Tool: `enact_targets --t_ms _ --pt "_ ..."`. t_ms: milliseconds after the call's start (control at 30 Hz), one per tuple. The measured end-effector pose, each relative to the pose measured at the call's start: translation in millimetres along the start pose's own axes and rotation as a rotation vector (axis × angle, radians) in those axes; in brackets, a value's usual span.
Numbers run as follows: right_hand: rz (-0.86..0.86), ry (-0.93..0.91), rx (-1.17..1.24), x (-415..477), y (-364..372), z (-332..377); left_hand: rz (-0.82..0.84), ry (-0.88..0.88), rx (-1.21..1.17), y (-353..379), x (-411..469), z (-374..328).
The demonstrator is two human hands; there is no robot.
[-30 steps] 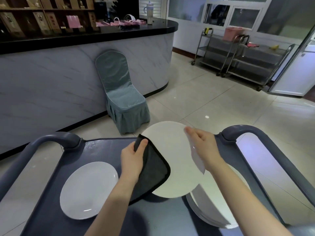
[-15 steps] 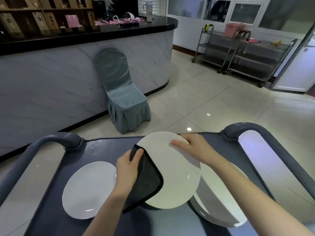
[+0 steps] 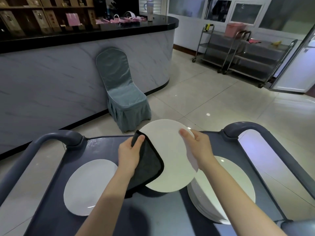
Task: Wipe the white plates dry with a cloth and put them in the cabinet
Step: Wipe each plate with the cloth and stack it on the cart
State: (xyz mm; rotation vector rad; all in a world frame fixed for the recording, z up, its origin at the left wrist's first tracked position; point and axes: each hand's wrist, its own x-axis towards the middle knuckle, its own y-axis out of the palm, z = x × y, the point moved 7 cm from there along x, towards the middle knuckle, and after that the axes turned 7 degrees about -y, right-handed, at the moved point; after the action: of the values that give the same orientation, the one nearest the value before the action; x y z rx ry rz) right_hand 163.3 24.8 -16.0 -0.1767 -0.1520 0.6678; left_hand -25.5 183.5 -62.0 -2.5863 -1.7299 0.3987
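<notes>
I hold a white plate (image 3: 170,159) tilted above the grey cart top (image 3: 105,145). My left hand (image 3: 128,155) grips a dark grey cloth (image 3: 149,165) folded over the plate's left edge, thumb on top. My right hand (image 3: 198,147) holds the plate's right rim, thumb on its face. A single white plate (image 3: 87,184) lies on the cart at the left. A stack of white plates (image 3: 226,189) sits on the cart at the right, partly under the held plate.
The cart has raised grey handles at left (image 3: 56,135) and right (image 3: 247,127). A covered blue-grey chair (image 3: 122,97) stands ahead against a marble counter (image 3: 68,68). Steel trolleys (image 3: 242,53) stand at the far right across the tiled floor.
The plate has been turned and lifted a little in my hands. My right hand shifted along the rim from the top to the right side, while the cloth slid with my left hand.
</notes>
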Motion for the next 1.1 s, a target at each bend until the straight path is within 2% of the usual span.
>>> enact_targets --t_ms 167,233,300,367,433,500,633,667,733,833,900,1000,1100 --pt "-0.403 0.169 0.431 -30 13 -29 -0.249 -0.256 -0.299 8 -32 30" --pt "-0.581 0.219 0.469 -47 21 -41 -0.307 -0.291 -0.375 17 -44 34" --pt "-0.617 0.247 0.451 -57 23 -50 -0.304 -0.305 -0.426 20 -49 35" --pt "-0.438 0.189 0.358 -54 24 -49 -0.274 -0.315 -0.452 15 -42 34" --pt "-0.187 0.029 0.152 -51 17 -40 -0.247 -0.321 -0.457 5 -32 31" --pt "0.009 -0.251 -0.093 -55 6 -22 -0.217 -0.308 -0.428 -5 -21 22" --pt "0.322 -1.003 -0.914 -70 7 11 -0.093 -0.312 -0.340 -16 -4 5" --pt "0.376 -1.100 -1.030 -71 12 14 -0.045 -0.316 -0.308 -15 -1 1" --pt "0.395 -1.253 -1.092 -75 21 28 0.040 -0.323 -0.227 -10 1 -6" --pt "0.384 -1.348 -1.085 -79 26 40 0.076 -0.345 -0.170 -8 1 -10" --pt "0.369 -1.346 -1.085 -82 24 47 0.091 -0.416 -0.204 -7 -2 -10" --pt "0.427 -1.185 -1.026 -82 24 47 0.157 -0.532 -0.416 0 -11 -9" --pt "0.435 -1.002 -0.872 -82 23 49 0.207 -0.529 -0.628 10 -17 -12"
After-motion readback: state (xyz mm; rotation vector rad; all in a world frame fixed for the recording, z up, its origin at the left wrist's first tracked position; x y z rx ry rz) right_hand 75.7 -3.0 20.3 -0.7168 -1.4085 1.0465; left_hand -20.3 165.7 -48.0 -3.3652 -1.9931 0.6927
